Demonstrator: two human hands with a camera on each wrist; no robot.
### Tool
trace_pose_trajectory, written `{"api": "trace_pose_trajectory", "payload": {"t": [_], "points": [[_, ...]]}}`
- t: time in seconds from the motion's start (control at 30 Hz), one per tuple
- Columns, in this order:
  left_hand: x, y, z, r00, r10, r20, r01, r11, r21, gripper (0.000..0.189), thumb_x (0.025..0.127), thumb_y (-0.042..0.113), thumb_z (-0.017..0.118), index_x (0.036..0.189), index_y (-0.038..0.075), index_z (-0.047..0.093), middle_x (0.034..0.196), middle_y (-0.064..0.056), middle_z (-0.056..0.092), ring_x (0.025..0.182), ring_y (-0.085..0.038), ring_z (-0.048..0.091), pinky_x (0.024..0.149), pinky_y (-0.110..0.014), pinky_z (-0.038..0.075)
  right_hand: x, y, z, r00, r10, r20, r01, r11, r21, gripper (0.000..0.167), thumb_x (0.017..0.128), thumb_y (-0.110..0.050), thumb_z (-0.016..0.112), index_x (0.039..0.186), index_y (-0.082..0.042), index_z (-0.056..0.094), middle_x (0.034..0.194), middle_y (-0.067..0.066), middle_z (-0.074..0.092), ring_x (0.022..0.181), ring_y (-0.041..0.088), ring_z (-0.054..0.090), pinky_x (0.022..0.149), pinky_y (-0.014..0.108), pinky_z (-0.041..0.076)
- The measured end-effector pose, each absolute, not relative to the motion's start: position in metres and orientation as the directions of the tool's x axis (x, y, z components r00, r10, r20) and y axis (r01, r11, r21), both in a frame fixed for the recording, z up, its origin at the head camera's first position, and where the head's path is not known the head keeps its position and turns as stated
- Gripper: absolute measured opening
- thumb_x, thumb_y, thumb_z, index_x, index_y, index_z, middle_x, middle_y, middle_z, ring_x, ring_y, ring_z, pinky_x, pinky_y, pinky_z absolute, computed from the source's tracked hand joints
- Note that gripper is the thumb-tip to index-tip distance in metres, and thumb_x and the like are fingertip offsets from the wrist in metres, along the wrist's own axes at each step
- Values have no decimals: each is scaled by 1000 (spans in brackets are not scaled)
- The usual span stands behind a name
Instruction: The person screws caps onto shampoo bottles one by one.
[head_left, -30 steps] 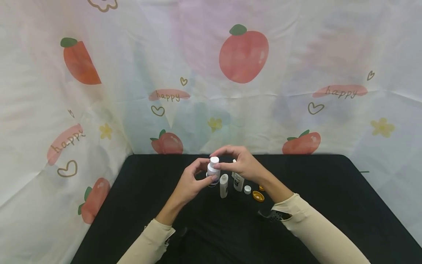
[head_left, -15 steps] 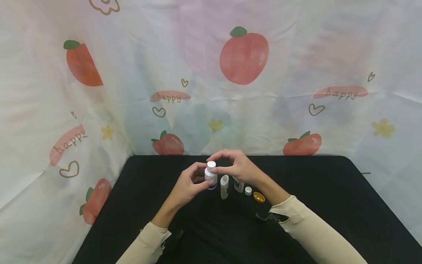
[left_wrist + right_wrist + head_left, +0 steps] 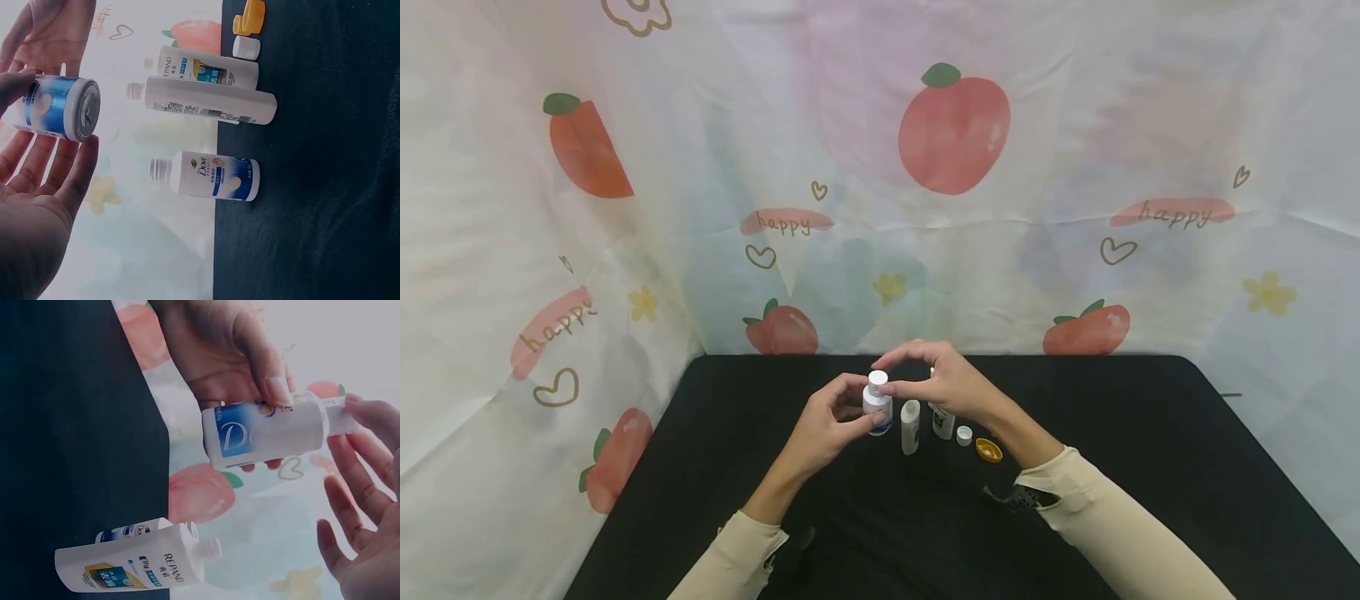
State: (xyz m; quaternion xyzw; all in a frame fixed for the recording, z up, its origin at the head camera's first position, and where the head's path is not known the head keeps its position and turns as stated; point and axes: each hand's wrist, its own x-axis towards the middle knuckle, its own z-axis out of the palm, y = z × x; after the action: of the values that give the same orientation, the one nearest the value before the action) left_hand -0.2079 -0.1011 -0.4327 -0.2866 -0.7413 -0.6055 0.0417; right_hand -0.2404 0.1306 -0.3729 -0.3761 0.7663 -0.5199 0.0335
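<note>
My left hand (image 3: 831, 423) grips a white Dove bottle (image 3: 269, 432) with a blue label around its body, thumb across the front. The bottle is upright, raised off the table. My right hand (image 3: 943, 379) pinches its white cap (image 3: 339, 419) between thumb and index finger; its other fingers are spread in the right wrist view. Standing below are an uncapped Dove bottle (image 3: 215, 176), a slim white bottle (image 3: 209, 100) with its back label showing, and a white REPAND bottle (image 3: 134, 565). The slim bottle also has a bare neck.
A small white cap (image 3: 964, 435) and an orange cap (image 3: 988, 451) lie right of the standing bottles on the black table (image 3: 1120, 467). A fruit-print curtain (image 3: 850, 275) hangs behind and at the sides.
Both hands have moved slightly left and down with the Dove bottle between them. The right thumb and index finger stay at the cap. The standing bottles have not moved.
</note>
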Motion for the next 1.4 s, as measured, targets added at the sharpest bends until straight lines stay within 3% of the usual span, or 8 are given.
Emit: {"api": "trace_pose_trajectory", "payload": {"t": [0.13,0.3,0.7,0.87,1.1,1.4], "points": [[-208,-101,-432,-829,379,412,481,105,871,40,89,10,79,126,13,62,117,-7,67,108,-21,67,92,-34,57,-238,128,-372,-704,-613,358,-586,218,-780,25,91,-16,79,115,-19,75,115,-5,71,110,18,59,94,44,50],[-207,-104,-435,-837,366,407,475,116,873,40,89,10,79,126,13,62,120,-6,66,111,-22,66,94,-35,56,-235,122,-376,-716,-598,361,-590,243,-770,23,91,-19,78,113,-21,75,114,-7,71,112,17,59,96,46,49],[-203,-122,-449,-862,378,338,407,119,906,38,88,12,81,122,13,65,117,-7,68,108,-24,68,93,-32,56,-228,106,-397,-747,-582,323,-524,216,-824,24,90,-23,80,113,-21,75,114,-6,71,113,33,58,94,37,49],[-202,-131,-455,-871,378,313,383,127,915,37,88,14,82,121,14,65,116,-5,68,108,-20,67,92,-33,57,-226,96,-403,-742,-574,347,-552,229,-802,25,88,-25,82,111,-22,76,111,-8,72,108,24,61,94,43,48],[-200,-142,-461,-868,386,314,393,146,908,38,87,12,82,121,12,64,115,-7,68,106,-22,67,92,-31,57,-224,88,-410,-737,-579,349,-546,207,-812,24,87,-23,83,111,-22,76,107,-7,71,101,24,60,88,51,51],[-197,-155,-471,-871,390,298,374,132,918,38,86,9,82,120,12,65,115,-9,67,105,-21,66,92,-32,57,-224,75,-423,-711,-591,381,-602,230,-765,22,89,-25,81,110,-22,75,106,-11,72,105,26,63,89,44,52]]}}
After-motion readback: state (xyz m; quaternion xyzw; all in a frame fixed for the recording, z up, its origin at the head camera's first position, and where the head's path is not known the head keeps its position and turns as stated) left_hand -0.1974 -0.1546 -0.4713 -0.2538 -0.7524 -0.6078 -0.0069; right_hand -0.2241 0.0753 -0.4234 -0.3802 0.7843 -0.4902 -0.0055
